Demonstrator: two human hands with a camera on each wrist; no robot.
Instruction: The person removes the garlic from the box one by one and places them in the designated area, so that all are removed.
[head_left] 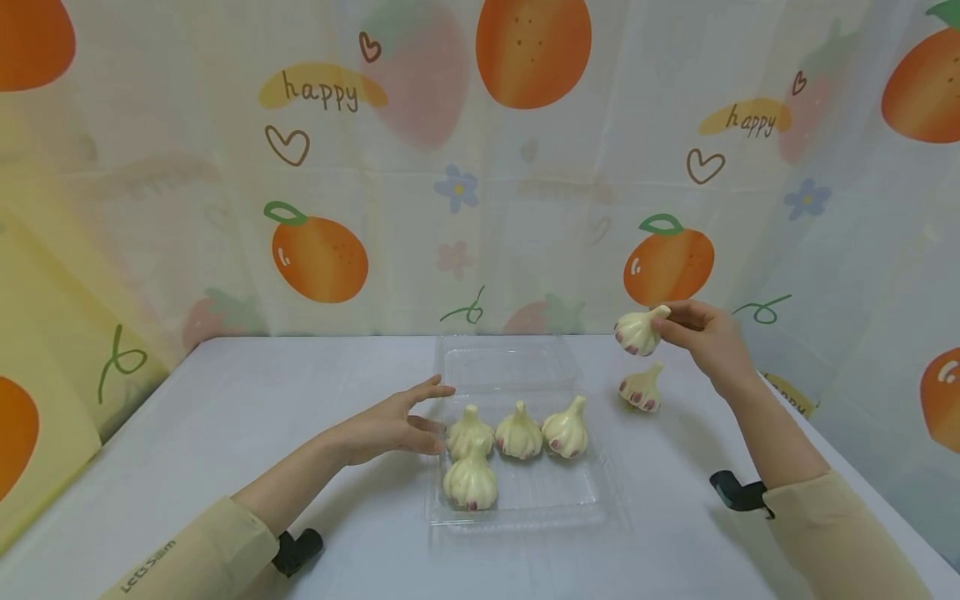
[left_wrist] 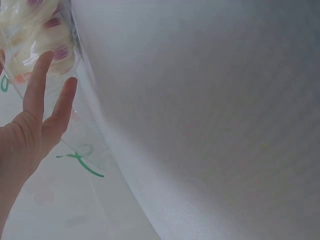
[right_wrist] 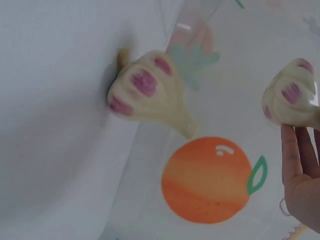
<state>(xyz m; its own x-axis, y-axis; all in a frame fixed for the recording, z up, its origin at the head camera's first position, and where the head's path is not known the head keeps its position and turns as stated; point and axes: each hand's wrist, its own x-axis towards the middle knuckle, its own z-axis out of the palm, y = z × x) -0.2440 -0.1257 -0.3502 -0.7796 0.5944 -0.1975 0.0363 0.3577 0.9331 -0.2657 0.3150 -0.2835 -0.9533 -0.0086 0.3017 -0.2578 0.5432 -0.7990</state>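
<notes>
My right hand (head_left: 705,337) pinches a garlic bulb (head_left: 637,332) by its stem, held up above the table. Below it another garlic bulb (head_left: 641,389) rests on the white table; the right wrist view shows this lower bulb (right_wrist: 147,92) and the held bulb (right_wrist: 292,95). Fingers spread, my left hand (head_left: 390,425) is at the left side of a clear plastic container (head_left: 540,496). In the left wrist view the left hand (left_wrist: 37,115) has fingertips near or against the clear wall; contact is hard to tell. Several garlic bulbs (head_left: 519,432) sit inside, three in a row and one in front.
The container's clear lid (head_left: 506,367) lies folded back behind it. A white cloth covers the table (head_left: 247,400). A curtain (head_left: 525,250) printed with oranges hangs at the back. Black wrist mounts (head_left: 738,492) stick out below both sleeves.
</notes>
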